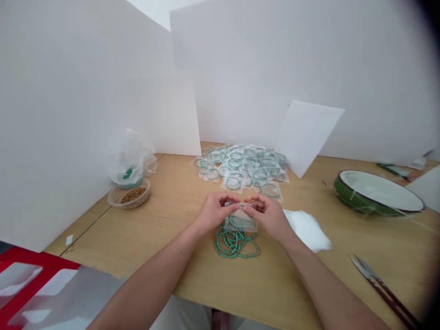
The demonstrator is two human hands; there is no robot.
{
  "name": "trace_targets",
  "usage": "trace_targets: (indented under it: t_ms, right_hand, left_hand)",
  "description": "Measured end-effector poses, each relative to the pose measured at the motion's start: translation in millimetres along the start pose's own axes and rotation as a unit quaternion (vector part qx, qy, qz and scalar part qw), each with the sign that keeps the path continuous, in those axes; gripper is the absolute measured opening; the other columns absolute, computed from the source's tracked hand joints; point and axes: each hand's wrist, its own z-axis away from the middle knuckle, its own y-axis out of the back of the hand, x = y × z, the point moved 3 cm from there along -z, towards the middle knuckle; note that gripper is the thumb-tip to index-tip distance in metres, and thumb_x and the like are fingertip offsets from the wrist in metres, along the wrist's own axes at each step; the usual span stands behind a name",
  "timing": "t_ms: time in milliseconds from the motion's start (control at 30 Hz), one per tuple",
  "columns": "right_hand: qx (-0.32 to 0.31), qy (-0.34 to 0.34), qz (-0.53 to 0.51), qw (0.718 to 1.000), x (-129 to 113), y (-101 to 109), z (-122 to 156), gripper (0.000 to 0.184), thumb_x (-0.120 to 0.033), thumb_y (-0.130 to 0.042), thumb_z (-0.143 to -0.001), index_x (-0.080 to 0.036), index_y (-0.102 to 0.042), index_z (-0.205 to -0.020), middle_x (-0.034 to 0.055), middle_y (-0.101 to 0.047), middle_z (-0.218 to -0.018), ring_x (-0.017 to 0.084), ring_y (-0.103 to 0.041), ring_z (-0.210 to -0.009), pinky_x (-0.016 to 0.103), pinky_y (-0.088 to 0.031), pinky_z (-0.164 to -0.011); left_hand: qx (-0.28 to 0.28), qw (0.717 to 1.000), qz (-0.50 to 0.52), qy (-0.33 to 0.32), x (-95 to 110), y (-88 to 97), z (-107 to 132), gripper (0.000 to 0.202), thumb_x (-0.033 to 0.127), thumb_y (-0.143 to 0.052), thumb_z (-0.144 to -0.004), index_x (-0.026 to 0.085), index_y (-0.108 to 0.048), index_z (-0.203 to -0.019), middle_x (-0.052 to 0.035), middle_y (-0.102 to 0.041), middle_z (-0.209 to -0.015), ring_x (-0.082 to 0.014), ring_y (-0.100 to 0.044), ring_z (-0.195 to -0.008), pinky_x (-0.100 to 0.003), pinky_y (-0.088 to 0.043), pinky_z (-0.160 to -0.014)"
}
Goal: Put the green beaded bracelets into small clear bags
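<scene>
My left hand (pixel 215 211) and my right hand (pixel 270 214) meet over the middle of the wooden table (pixel 178 256). Both pinch the top edge of a small clear plastic bag (pixel 240 219) with a green bead bracelet inside. Just below the bag lies a loose heap of green bead bracelets (pixel 235 243). Behind my hands spreads a pile of bagged bracelets (pixel 242 167).
A stack of empty clear bags (pixel 307 229) lies right of my right hand. A green-rimmed enamel basin (pixel 378 192) stands far right, scissors (pixel 381 288) near the front right edge. At left, a plastic tub (pixel 129 196) and a crumpled bag (pixel 129 158). White boards wall the table.
</scene>
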Motion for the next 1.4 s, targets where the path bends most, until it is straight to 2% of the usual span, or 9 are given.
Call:
trace_targets:
  t_ms: [233, 633, 833, 933, 1033, 1200, 1267, 1333, 1400]
  right_hand:
    - [0.026, -0.015, 0.010, 0.999, -10, 8, 2, 0.046, -0.048, -0.084, -0.062, -0.018, -0.061, -0.088, 0.0018, -0.071, -0.064, 0.018, -0.064, -0.059, 0.029, -0.048, -0.059]
    - [0.021, -0.022, -0.017, 0.999, 0, 16, 0, 0.038, -0.045, -0.081, -0.068, -0.018, -0.065, -0.090, 0.0044, -0.075, -0.075, 0.019, -0.069, -0.067, 0.031, -0.052, -0.068]
    - [0.037, -0.033, 0.053, 0.997, -2, 13, 1, 0.033, -0.044, -0.081, -0.067, -0.018, -0.065, -0.082, 0.0032, -0.073, -0.068, 0.018, -0.067, -0.061, 0.029, -0.050, -0.059]
    - [-0.023, -0.079, 0.115, 0.990, 0, 16, 5, 0.031, -0.045, -0.080, -0.067, -0.019, -0.064, -0.071, 0.0008, -0.068, -0.055, 0.015, -0.060, -0.048, 0.025, -0.044, -0.048]
    - [-0.085, -0.142, 0.088, 0.982, 6, 18, 6, 0.032, -0.047, -0.080, -0.066, -0.019, -0.064, -0.069, 0.0003, -0.065, -0.051, 0.015, -0.058, -0.045, 0.026, -0.046, -0.046]
    - [0.083, -0.079, -0.082, 0.990, 2, 33, -6, 0.043, -0.049, -0.082, -0.061, -0.024, -0.066, -0.092, 0.0082, -0.075, -0.090, 0.026, -0.071, -0.081, 0.039, -0.057, -0.073]
    - [0.123, -0.050, -0.021, 0.991, -1, 46, -7, 0.042, -0.049, -0.078, -0.065, -0.023, -0.065, -0.095, 0.0087, -0.074, -0.088, 0.027, -0.071, -0.080, 0.041, -0.057, -0.072]
    - [0.155, -0.029, 0.185, 0.970, -4, 66, -5, 0.028, -0.045, -0.073, -0.071, -0.022, -0.067, -0.086, 0.0080, -0.072, -0.075, 0.026, -0.069, -0.070, 0.039, -0.054, -0.064]
    - [0.166, -0.046, 0.444, 0.879, -4, 89, 0, 0.018, -0.039, -0.068, -0.076, -0.021, -0.067, -0.073, 0.0090, -0.069, -0.067, 0.026, -0.066, -0.064, 0.037, -0.047, -0.059]
  left_hand:
    - [0.012, 0.998, 0.052, 0.044, 3, 6.1, -2, 0.034, 0.035, -0.082, -0.065, 0.014, -0.072, -0.090, -0.0070, -0.074, -0.079, -0.0174, -0.067, -0.071, -0.030, -0.051, -0.071]
    - [-0.033, 0.980, 0.183, 0.071, -5, 8.3, -5, 0.053, 0.055, -0.070, -0.076, 0.017, -0.064, -0.113, -0.0074, -0.074, -0.093, -0.0176, -0.069, -0.080, -0.032, -0.051, -0.080]
    - [-0.005, 0.993, 0.096, 0.066, -14, 2.9, -6, 0.054, 0.046, -0.082, -0.063, 0.012, -0.067, -0.102, -0.0056, -0.071, -0.074, -0.0154, -0.065, -0.064, -0.025, -0.048, -0.063]
    - [0.001, 0.995, 0.081, 0.063, -16, 5.1, -9, 0.051, 0.051, -0.075, -0.069, 0.013, -0.067, -0.103, -0.0041, -0.070, -0.070, -0.0149, -0.065, -0.062, -0.026, -0.048, -0.062]
    - [0.082, 0.992, 0.090, 0.032, -11, 17.7, -13, 0.053, 0.058, -0.060, -0.081, 0.017, -0.057, -0.114, -0.0044, -0.071, -0.079, -0.0134, -0.064, -0.061, -0.027, -0.050, -0.064]
    - [0.192, 0.979, 0.071, -0.014, -5, 34.0, -13, 0.047, 0.058, -0.054, -0.086, 0.020, -0.047, -0.113, -0.0036, -0.068, -0.086, -0.0108, -0.060, -0.059, -0.024, -0.048, -0.060]
    - [0.188, 0.981, 0.053, -0.018, -7, 33.1, -13, 0.045, 0.057, -0.052, -0.087, 0.020, -0.047, -0.112, -0.0027, -0.066, -0.084, -0.0104, -0.058, -0.058, -0.024, -0.048, -0.059]
    - [0.177, 0.983, 0.025, -0.030, -11, 30.6, -12, 0.043, 0.055, -0.051, -0.089, 0.020, -0.048, -0.113, -0.0021, -0.065, -0.083, -0.0105, -0.058, -0.058, -0.024, -0.047, -0.061]
    - [0.171, 0.984, -0.001, -0.042, -15, 28.8, -12, 0.041, 0.053, -0.052, -0.089, 0.021, -0.049, -0.115, -0.0017, -0.065, -0.082, -0.0107, -0.058, -0.060, -0.025, -0.047, -0.063]
